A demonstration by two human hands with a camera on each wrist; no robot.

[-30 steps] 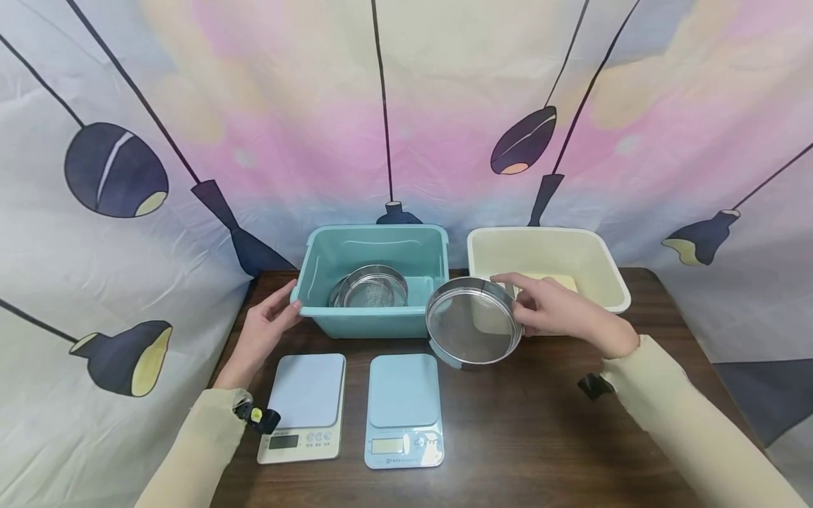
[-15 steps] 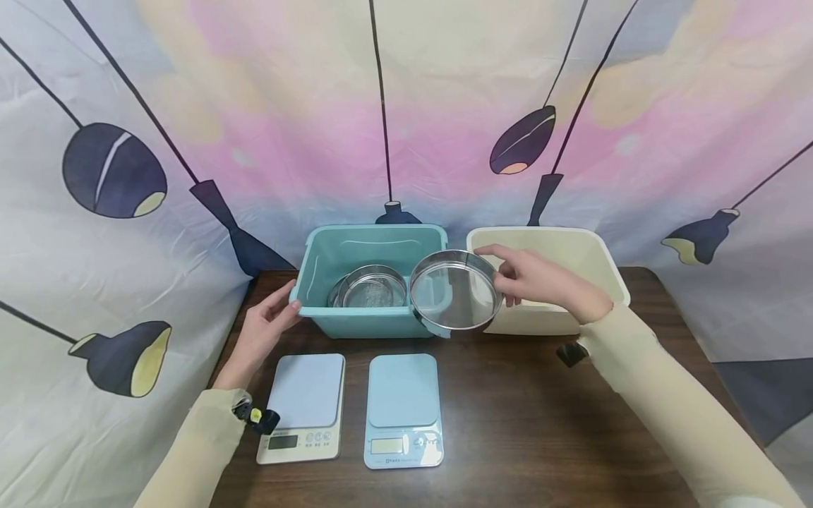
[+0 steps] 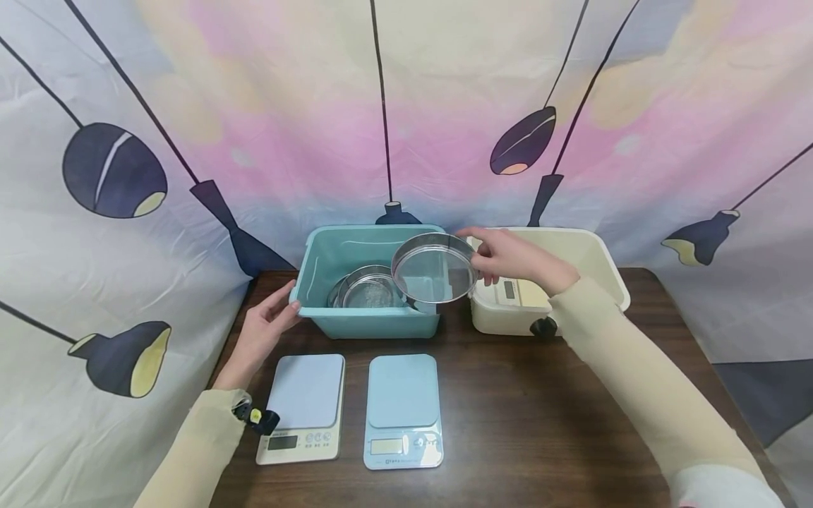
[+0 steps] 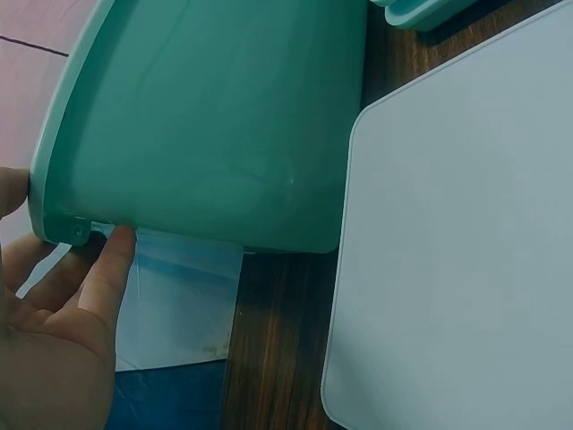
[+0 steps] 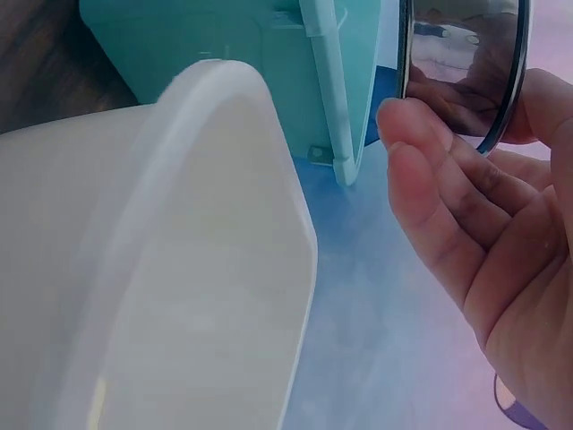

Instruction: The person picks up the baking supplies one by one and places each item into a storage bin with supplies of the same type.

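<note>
A round metal sieve [image 3: 432, 269] with fine mesh is held tilted by its rim in my right hand [image 3: 508, 255], over the right side of the teal bin [image 3: 375, 325]. In the right wrist view the sieve's shiny side wall [image 5: 461, 67] lies between thumb and fingers. My left hand [image 3: 262, 330] grips the bin's near left corner. The left wrist view shows the fingertips under the bin's rim [image 4: 67, 134]. Inside the bin lie more round sieves [image 3: 367, 291], overlapping one another, partly hidden by the front wall.
A cream bin [image 3: 612, 279] stands right of the teal one, with a kitchen scale [image 3: 530, 293] inside. In front on the brown table [image 3: 533, 423] lie a white scale [image 3: 305, 395] and a light blue scale [image 3: 404, 395]. A patterned cloth [image 3: 444, 127] hangs behind.
My right hand has carried the sieve left and away from me, from in front of the gap between the bins to over the teal bin. The left hand has stayed put.
</note>
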